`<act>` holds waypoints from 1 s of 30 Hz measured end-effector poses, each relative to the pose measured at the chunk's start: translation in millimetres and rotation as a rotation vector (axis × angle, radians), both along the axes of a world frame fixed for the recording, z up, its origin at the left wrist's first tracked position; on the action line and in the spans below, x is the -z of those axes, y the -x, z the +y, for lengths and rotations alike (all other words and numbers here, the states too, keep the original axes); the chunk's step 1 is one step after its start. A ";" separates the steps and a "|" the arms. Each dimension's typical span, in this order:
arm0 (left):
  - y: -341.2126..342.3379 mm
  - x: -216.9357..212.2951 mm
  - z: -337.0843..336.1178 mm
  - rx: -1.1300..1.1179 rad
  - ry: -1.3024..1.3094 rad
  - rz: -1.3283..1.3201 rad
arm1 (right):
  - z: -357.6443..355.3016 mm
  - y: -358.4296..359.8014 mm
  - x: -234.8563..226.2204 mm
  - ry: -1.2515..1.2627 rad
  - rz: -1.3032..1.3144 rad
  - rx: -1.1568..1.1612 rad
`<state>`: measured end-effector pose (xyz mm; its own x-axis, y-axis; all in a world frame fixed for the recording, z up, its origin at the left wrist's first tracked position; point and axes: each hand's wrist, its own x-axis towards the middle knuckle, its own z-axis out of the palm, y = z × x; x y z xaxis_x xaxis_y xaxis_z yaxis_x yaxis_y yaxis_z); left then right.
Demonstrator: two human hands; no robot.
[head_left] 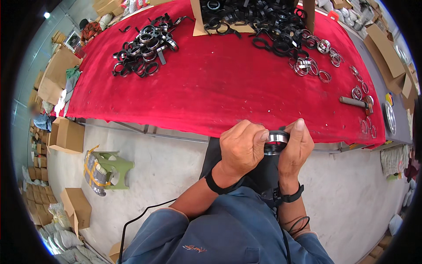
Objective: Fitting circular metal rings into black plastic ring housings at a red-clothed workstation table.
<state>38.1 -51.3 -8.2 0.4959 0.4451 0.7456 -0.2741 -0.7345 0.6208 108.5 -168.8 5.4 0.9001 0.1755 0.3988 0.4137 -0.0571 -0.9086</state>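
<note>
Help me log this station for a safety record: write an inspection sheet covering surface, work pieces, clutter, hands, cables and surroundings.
Surface: red-covered table, small pale specks on the cloth.
Work pieces: black-and-silver ring held; ring pile at left; silver rings at right.
Clutter: hammer-like tool near the right edge; open box of black rings at the far side.
Hands: left hand and right hand both grip the held ring.
Cables: black cord by the left arm.
Surroundings: green stool and open cartons on the floor.

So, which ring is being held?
The black and silver ring gripped between left hand and right hand; the other rings lie on the red cloth or in the box.
</note>
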 end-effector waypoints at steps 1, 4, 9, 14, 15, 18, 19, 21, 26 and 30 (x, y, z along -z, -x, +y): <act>-0.9 -0.7 -1.3 0.004 -0.003 0.000 | 1.2 -2.0 0.0 -0.011 -0.018 0.013; -3.8 -2.3 -7.7 -0.009 0.015 0.011 | 4.8 -6.0 3.4 -0.041 -0.038 0.055; -9.1 5.0 -8.6 -0.037 0.006 -0.025 | 10.6 -9.1 9.0 -0.040 -0.053 0.103; -13.6 15.5 -2.0 -0.060 -0.028 -0.020 | 16.3 -14.0 22.0 0.022 0.015 0.151; -13.6 18.3 -1.3 -0.039 -0.010 -0.007 | 15.4 -15.6 25.3 0.019 0.042 0.141; -14.9 19.3 0.2 0.057 0.053 0.078 | 15.4 -19.1 31.7 -0.031 0.166 0.146; -15.2 21.3 0.7 0.109 0.099 0.124 | 13.6 -24.8 39.8 -0.048 0.159 0.154; -12.7 31.0 10.1 0.240 0.199 0.162 | 14.8 -30.2 49.1 -0.023 0.199 0.130; 0.4 40.3 41.9 0.433 0.587 0.542 | 20.1 -27.9 52.2 0.099 0.250 -0.080; -13.4 37.4 144.5 0.404 0.898 0.608 | -12.4 -48.4 95.7 0.028 0.345 -0.108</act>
<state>51.5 93.2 -45.6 0.8912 0.4209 -0.1694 0.1349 0.1108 0.9847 156.9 -181.2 -90.3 0.9565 0.2839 0.0679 0.0875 -0.0570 -0.9945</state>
